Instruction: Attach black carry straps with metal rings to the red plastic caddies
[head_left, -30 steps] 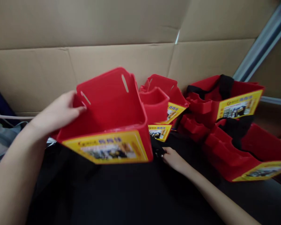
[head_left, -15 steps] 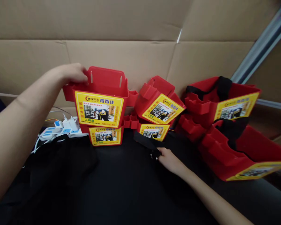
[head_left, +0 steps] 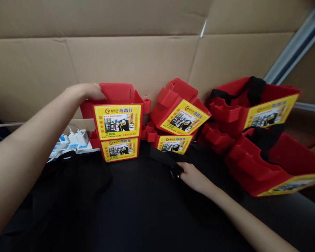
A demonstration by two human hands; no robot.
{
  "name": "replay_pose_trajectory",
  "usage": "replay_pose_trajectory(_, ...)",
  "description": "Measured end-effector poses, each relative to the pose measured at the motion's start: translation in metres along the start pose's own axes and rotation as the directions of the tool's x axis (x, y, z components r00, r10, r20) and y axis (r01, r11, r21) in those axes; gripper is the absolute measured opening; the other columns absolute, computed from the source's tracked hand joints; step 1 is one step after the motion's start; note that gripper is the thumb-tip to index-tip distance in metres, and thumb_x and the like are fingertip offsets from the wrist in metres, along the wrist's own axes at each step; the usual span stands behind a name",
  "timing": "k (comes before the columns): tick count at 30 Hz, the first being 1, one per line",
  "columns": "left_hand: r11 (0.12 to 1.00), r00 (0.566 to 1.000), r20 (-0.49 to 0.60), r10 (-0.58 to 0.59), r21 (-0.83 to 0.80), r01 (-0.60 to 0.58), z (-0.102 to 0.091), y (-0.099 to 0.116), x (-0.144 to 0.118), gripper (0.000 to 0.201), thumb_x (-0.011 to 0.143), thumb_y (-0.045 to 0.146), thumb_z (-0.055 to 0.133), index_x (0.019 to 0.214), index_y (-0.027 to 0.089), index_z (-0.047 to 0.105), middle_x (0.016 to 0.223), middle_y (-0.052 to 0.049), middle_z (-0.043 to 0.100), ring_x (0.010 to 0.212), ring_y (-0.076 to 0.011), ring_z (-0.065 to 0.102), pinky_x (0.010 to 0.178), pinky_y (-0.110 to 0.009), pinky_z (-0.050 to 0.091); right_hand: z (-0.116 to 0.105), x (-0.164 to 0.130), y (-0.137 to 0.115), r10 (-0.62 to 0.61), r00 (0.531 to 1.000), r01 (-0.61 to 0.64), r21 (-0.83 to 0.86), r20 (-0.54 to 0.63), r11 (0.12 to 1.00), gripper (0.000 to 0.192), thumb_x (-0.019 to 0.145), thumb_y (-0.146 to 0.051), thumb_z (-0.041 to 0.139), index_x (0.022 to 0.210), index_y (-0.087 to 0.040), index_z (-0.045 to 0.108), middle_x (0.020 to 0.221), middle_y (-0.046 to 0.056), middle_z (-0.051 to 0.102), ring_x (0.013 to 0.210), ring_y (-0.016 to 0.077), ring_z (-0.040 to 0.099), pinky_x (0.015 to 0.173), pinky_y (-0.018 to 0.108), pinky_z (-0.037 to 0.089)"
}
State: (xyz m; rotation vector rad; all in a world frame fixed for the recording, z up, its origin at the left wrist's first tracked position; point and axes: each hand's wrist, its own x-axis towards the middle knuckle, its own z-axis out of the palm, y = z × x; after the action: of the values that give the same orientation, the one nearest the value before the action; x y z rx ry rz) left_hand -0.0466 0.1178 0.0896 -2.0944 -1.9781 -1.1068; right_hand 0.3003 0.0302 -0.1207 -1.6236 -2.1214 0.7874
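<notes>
My left hand (head_left: 93, 92) grips the upper left rim of a red plastic tool box (head_left: 116, 92) with a yellow label. That box sits on a second red tool box (head_left: 122, 150); the fingertips are partly hidden behind the rim. Lower and to the right, my right hand (head_left: 191, 176) is closed around a black webbing strap (head_left: 164, 157) with a metal buckle (head_left: 175, 173). The strap's end points up and left, in front of another pair of stacked boxes, whose upper tool box (head_left: 173, 105) is tilted.
Two more red tool boxes (head_left: 231, 117) with black straps stand at the right. Behind the left stack lies a white power strip (head_left: 73, 146) with plugged-in chargers. Black fabric (head_left: 76, 196) covers the left front, and a cardboard wall (head_left: 133, 59) closes off the back.
My left hand has brought the upper left tool box slightly right, and it now sits straighter over the lower one. The right hand keeps its hold on the strap, and the view has shifted a little.
</notes>
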Motion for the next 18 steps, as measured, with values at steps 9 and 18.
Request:
replay_pose_trajectory(9,0.866,0.862,-0.108,0.495,-0.018,-0.5,0.019,0.057,-0.149,0.055,0.075,0.024,0.063,0.125,0.011,0.044,0.13,-0.012,0.046,0.127,-0.0262,0.038,0.109,-0.041,0.029,0.003,-0.013,-0.015,-0.099,0.992,0.102,0.036,-0.078,0.994,0.024,0.075,-0.016,0.044,0.091,-0.015,0.062,0.084,0.006,0.067,0.078,0.0193,0.062,0.069,0.026,0.046)
replay_pose_trajectory(18,0.594,0.912,0.284,0.297,-0.802,0.057,0.12,0.043,-0.24,0.085,0.055,0.035,0.08,0.129,0.024,0.039,0.132,-0.013,0.048,0.123,-0.0331,0.044,0.101,-0.05,0.039,0.011,-0.024,-0.129,-0.544,0.759,0.511,-0.19,-0.359,0.838,0.038,0.083,-0.026,0.045,0.118,-0.017,0.054,0.129,0.015,0.036,0.124,0.0319,0.031,0.101,0.054,0.028)
